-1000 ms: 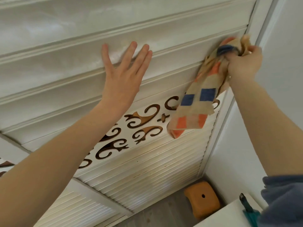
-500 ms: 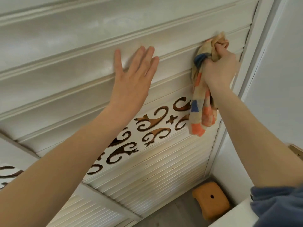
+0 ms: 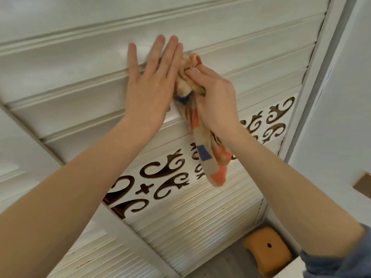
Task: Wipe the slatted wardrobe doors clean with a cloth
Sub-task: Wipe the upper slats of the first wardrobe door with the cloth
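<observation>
The white slatted wardrobe door (image 3: pixel 251 57) fills the view, with a cut-out scroll band (image 3: pixel 160 173) across its middle and finer slats below. My left hand (image 3: pixel 150 85) lies flat on an upper slat, fingers straight and slightly spread. Right beside it, my right hand (image 3: pixel 214 99) grips a bunched beige cloth with orange and blue squares (image 3: pixel 208 157) and presses it against the same slat. The cloth's bunched top touches my left fingers, and its loose end hangs down over the scroll band.
The door's right frame (image 3: pixel 313 81) meets a pale wall (image 3: pixel 341 137). An orange-brown stool (image 3: pixel 265 251) stands on the grey floor at the door's foot. A second slatted door (image 3: pixel 96 257) is at lower left. A wooden object's corner (image 3: pixel 363 185) shows at the right edge.
My right hand has slid the cloth leftward along the slat from the door's right edge until it meets my left hand. The left hand stayed flat on the door.
</observation>
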